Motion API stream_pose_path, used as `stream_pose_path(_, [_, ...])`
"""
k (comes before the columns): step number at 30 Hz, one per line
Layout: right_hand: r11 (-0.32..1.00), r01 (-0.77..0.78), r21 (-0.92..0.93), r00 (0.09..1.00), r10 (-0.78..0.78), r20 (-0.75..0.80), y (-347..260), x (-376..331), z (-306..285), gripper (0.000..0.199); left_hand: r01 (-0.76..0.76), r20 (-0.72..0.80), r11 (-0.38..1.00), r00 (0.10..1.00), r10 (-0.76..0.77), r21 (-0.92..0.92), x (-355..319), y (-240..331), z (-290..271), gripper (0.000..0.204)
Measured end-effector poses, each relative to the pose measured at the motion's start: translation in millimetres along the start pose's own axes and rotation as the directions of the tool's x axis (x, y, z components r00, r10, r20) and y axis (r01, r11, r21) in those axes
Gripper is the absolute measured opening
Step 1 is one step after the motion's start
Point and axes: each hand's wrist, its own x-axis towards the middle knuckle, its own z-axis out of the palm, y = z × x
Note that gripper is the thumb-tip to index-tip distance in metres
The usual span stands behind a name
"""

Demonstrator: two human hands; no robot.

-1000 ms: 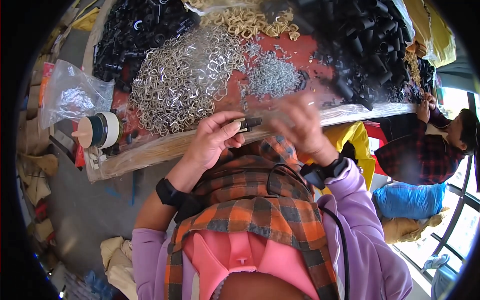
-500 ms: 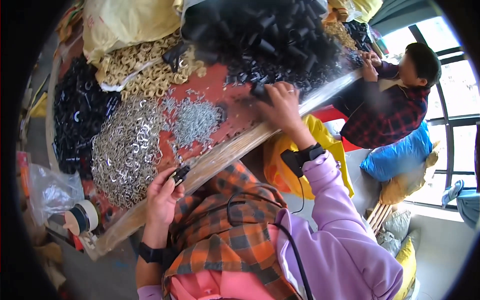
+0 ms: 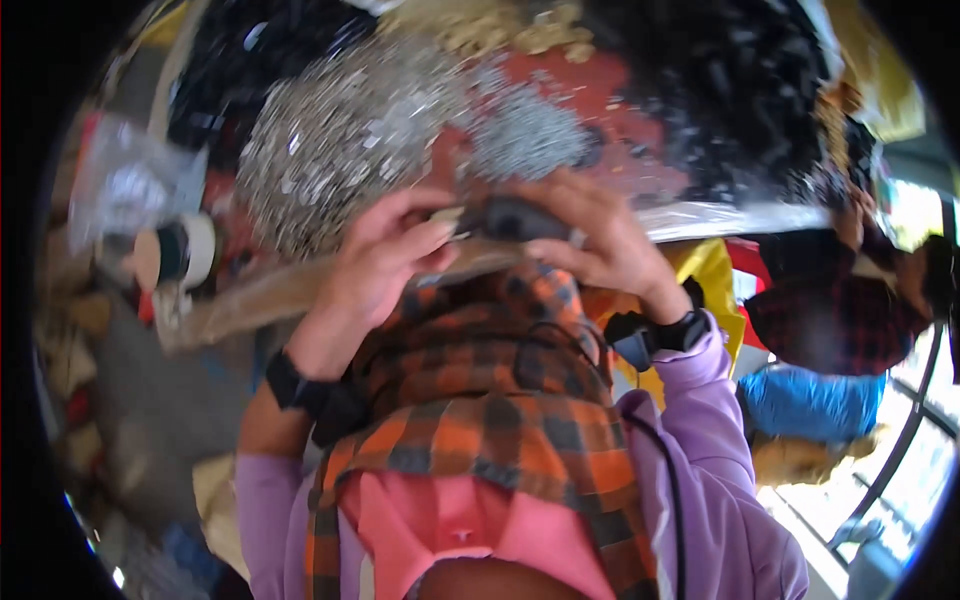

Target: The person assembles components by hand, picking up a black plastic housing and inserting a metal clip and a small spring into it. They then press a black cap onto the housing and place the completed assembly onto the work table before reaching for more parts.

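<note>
I see a big red table on the far side, with its pale near edge right by the person's lap. Another worker is at its right end. A black pile lies far right, and a dark heap lies far left. Between them, I see a silver heap of bent metal bits on the left, and a smaller grey heap just to its right.

The right hand is what has changed. A moment ago it was over at the black pile; now it is back in the middle, next to the left hand. Its fingers curl around a black tube. The left hand is still pinching a small part with a pale bit on it.

Both things are up over the near edge of the table, with the tube to the right of the small part. To me, this means the work now has its two parts close together. It is too blurry for me to say if they touch.
</note>
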Motion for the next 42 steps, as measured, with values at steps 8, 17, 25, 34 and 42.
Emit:
stream_pose_path(8, [0.993, -0.04, 0.11, 0.999, 0.037, 0.026, -1, 9, 16, 0.044, 0.107, 0.01, 0.994, 0.994, -0.107, 0.026, -1, 0, -8, 0.028])
stream_pose_path(17, [0.993, -0.09, 0.072, 0.995, 0.087, 0.044, -13, 10, 22, 0.045, 0.129, 0.041, 0.983, 0.99, -0.136, 0.133, -3, 0, -11, 0.026])
stream_pose_path(25, [0.965, -0.195, 0.173, 0.98, 0.199, -0.005, -15, 0, 38, 0.041, 0.274, 0.017, 0.957, 0.961, -0.277, 0.099, -2, 6, -4, 0.023])
stream_pose_path(34, [0.942, -0.232, 0.241, 0.959, 0.264, -0.108, -17, -5, 49, 0.043, 0.129, 0.057, 0.984, 0.989, -0.136, 0.121, 1, 1, 4, 0.034])
stream_pose_path(42, [0.952, -0.196, 0.237, 0.972, 0.221, -0.085, -9, -8, 42, 0.05, -0.166, 0.162, 0.944, 0.979, 0.123, 0.286, 4, -6, 9, 0.059])
